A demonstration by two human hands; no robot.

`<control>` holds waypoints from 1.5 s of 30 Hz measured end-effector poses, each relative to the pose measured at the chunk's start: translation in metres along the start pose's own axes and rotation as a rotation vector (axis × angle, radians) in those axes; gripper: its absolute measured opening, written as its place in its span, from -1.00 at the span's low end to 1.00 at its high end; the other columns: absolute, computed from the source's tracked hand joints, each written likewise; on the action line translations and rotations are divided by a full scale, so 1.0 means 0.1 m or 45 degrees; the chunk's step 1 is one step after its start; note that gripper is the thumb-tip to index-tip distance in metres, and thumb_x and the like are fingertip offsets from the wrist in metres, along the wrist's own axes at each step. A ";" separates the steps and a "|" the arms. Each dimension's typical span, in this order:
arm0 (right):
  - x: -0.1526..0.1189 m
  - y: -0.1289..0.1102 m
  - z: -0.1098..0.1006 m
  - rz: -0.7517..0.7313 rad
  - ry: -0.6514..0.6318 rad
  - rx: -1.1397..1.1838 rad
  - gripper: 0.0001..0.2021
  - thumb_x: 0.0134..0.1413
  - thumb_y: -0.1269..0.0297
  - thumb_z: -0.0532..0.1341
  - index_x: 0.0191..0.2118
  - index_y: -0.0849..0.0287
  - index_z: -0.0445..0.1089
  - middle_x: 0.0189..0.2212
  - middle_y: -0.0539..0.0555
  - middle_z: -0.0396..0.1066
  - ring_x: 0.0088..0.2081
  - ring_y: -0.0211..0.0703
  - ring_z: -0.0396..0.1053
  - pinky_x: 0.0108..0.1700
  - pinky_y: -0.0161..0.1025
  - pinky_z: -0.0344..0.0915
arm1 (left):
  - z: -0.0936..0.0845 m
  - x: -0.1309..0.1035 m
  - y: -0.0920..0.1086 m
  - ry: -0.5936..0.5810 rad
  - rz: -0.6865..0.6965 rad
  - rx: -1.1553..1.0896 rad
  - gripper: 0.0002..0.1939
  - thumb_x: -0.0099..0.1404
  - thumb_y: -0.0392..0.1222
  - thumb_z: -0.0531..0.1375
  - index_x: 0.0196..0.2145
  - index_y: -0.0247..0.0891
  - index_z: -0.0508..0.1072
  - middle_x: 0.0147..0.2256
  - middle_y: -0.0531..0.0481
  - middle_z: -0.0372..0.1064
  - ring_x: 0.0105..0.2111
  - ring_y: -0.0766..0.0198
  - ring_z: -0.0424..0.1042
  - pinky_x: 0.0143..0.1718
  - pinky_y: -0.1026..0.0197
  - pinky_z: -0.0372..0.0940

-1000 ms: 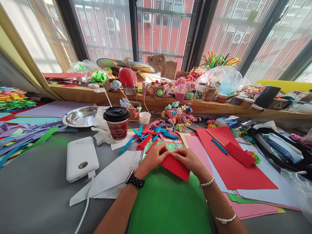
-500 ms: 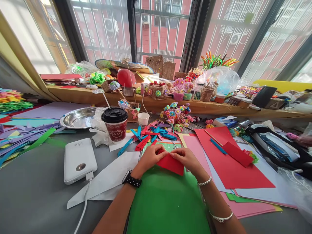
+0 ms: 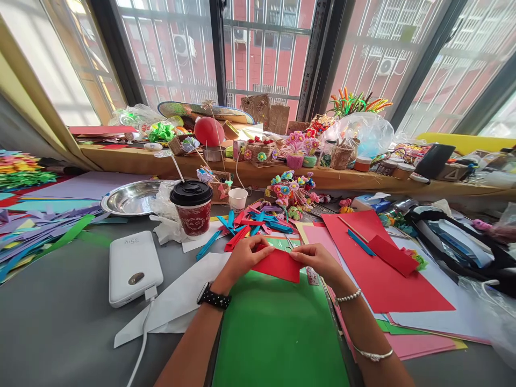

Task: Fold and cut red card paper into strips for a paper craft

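Observation:
A small red piece of paper (image 3: 278, 264) is held up between both hands above a green board (image 3: 278, 333). My left hand (image 3: 248, 257) pinches its upper left part, thumb along the top edge. At the upper right corner, my right hand (image 3: 318, 260) grips the same paper between thumb and fingers. Just beyond the hands lie folded red and blue paper strips (image 3: 258, 221), and scissor handles (image 3: 288, 247) show behind the paper.
A lidded cup (image 3: 192, 208) and a white power bank (image 3: 135, 269) with a cable stand on the left. Large red paper (image 3: 387, 263) tops coloured sheets on the right. A metal dish (image 3: 135, 199) sits back left; crafts crowd the ledge (image 3: 262, 174).
My hands have moved apart along the red paper, my right hand shifting to the right. The paper now lies more level, with more of its face showing.

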State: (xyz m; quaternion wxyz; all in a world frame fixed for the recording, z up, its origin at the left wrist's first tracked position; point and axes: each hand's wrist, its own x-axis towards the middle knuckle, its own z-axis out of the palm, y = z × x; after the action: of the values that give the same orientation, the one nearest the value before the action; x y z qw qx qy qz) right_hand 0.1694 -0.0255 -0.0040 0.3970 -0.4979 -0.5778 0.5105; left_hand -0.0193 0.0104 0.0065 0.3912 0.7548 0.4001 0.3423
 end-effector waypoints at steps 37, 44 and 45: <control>0.02 -0.05 0.14 -0.246 0.313 0.016 -0.75 -0.18 0.10 0.19 -0.56 0.23 0.31 -0.60 0.01 0.32 -0.51 -0.23 0.29 -0.44 -0.30 0.27 | 0.16 0.02 -0.03 -0.289 -0.362 -0.753 -0.60 -0.15 -0.14 0.28 -0.30 -0.33 0.40 -0.36 -0.05 0.43 -0.32 0.19 0.38 -0.31 0.22 0.25; 0.00 -0.04 0.15 -0.242 0.169 -0.125 -0.75 -0.14 0.10 0.15 -0.56 0.22 0.30 -0.60 0.00 0.33 -0.50 -0.21 0.32 -0.48 -0.33 0.26 | 0.14 0.01 0.02 -0.035 -0.333 -0.708 -0.69 -0.05 -0.07 0.21 -0.36 -0.32 0.44 -0.31 -0.05 0.42 -0.29 0.18 0.37 -0.32 0.26 0.26; 0.00 -0.05 0.16 -0.248 0.168 -0.131 -0.75 -0.14 0.11 0.15 -0.56 0.21 0.30 -0.60 0.00 0.33 -0.51 -0.22 0.32 -0.48 -0.33 0.26 | 0.15 0.01 0.01 -0.026 -0.340 -0.714 -0.70 -0.06 -0.07 0.22 -0.38 -0.33 0.44 -0.34 -0.05 0.42 -0.31 0.18 0.37 -0.33 0.26 0.26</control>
State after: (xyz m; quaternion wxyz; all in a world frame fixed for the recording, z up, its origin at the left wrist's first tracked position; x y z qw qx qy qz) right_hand 0.1534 -0.0284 -0.0020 0.4557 -0.4916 -0.6215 0.4054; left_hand -0.0064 0.0064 0.0008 0.6296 0.5616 0.3818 0.3774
